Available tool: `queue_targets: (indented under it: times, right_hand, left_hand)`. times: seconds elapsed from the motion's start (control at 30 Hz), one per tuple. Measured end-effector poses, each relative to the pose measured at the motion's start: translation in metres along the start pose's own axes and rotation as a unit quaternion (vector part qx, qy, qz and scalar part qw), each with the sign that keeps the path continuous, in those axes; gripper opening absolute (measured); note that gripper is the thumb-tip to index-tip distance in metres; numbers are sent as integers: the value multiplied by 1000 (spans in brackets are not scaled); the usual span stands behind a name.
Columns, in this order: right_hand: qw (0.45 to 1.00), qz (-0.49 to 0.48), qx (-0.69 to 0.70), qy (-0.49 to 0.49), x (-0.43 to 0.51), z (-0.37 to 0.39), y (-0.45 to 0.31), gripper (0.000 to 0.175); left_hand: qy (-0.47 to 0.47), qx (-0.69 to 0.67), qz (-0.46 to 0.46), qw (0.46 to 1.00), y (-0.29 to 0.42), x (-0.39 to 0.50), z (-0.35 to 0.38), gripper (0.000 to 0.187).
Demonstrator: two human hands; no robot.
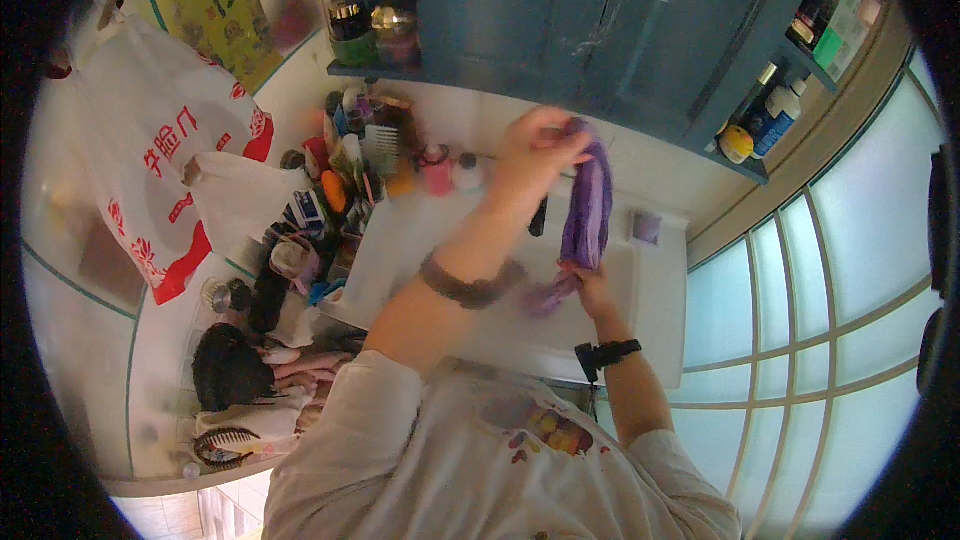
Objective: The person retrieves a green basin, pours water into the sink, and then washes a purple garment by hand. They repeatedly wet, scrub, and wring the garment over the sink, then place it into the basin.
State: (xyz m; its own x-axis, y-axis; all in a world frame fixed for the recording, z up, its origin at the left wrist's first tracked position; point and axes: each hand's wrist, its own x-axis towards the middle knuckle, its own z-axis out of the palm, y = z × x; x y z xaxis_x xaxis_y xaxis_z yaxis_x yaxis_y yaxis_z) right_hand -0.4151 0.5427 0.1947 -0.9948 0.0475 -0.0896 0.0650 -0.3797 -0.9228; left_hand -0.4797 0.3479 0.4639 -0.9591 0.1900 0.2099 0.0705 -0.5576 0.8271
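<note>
A purple striped cloth (588, 202) hangs stretched between my two hands above a white sink (495, 345). My left hand (546, 141) grips its upper end, near the lower edge of the wall cabinet. Lower down, my right hand (594, 291) is closed around the cloth, and a short tail of it sticks out to the left, blurred. The fingers of both hands are partly hidden by the cloth. Behind my left forearm, a black faucet part (538, 217) shows. A small square purple-grey item (645, 229) lies on the sink's right rim.
A blue-grey cabinet (510, 7) with bottles on its side shelves hangs above. Left of the sink stand combs (382, 146), bottles and jars in a crowded group. A white plastic bag (165, 112) hangs at the left. A claw hair clip (225, 447) lies lower left; frosted panels (862, 187) stand right.
</note>
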Motion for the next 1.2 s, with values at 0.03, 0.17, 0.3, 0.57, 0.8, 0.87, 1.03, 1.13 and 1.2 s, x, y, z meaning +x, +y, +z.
queue_targets:
  times: [0.03, 0.17, 0.3, 0.57, 0.8, 0.87, 1.03, 1.13, 1.2]
  right_hand:
    - [982, -54, -179, 25, 1, -16, 2, 21]
    - [934, -172, -311, 25, 0, -50, -7, 40]
    - [993, -35, 108, 3, -20, -28, -66, 51]
    - [988, -96, -72, 99, -23, 47, -127, 49]
    - [985, -142, -43, 87, -24, 56, -128, 45]
    - [988, -132, 20, 73, -27, 49, -121, 49]
    - [986, -43, 41, 156, -45, 19, -98, 52]
    - [972, -65, 81, 213, -56, 12, -90, 49]
    - [964, -63, 104, 236, -62, 10, -90, 40]
  left_hand:
    - [19, -23, 10, 1000, -5, 2, -15, 21]
    - [137, -64, 4, 988, -58, -1, -82, 19]
    - [150, -29, -200, 968, -136, -24, -163, 18]
    - [-193, 390, -39, 899, -252, -83, -154, 27]
    - [-199, 285, -37, 937, -326, -77, -87, 36]
    - [-180, 290, -17, 940, -365, -71, -83, 38]
    - [-181, 280, 49, 941, -432, -63, -107, 45]
    - [-126, 248, -18, 960, -434, -68, -117, 42]
    - [-91, 205, -73, 972, -423, -70, -116, 41]
